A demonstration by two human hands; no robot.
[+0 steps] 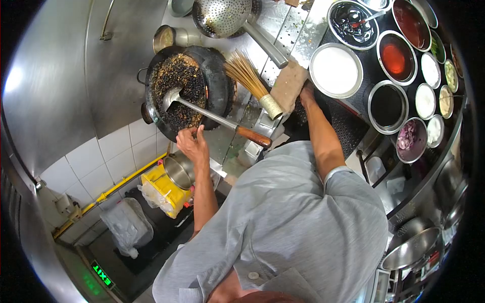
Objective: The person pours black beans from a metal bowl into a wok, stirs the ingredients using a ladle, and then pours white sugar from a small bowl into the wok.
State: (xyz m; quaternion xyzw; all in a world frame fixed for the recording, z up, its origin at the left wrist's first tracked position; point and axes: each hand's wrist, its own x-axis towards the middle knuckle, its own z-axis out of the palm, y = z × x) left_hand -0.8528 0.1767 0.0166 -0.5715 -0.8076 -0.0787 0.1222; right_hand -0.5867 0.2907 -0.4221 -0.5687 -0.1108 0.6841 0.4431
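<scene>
My left hand (pixel 193 143) is at the near rim of a black wok (pixel 214 83), its fingers loosely curled, thumb apart, nothing visible in it. Dark, grainy food (pixel 179 83) fills the wok's left part. A ladle (pixel 217 118) rests its bowl in the food, and its wooden handle extends toward my body without a hand on it. On the right, my right hand (pixel 306 95) is closed at the edge of a folded brown cloth (pixel 289 87); its fingertips are hidden. A bamboo brush (pixel 252 81) lies between wok and cloth.
A perforated strainer (pixel 222 15) lies beyond the wok. Several sauce and seasoning bowls, including one with white contents (pixel 336 70), stand at right. A metal pot (pixel 179 170) and yellow container (pixel 164 189) are below left, near a yellow pipe (pixel 118 184).
</scene>
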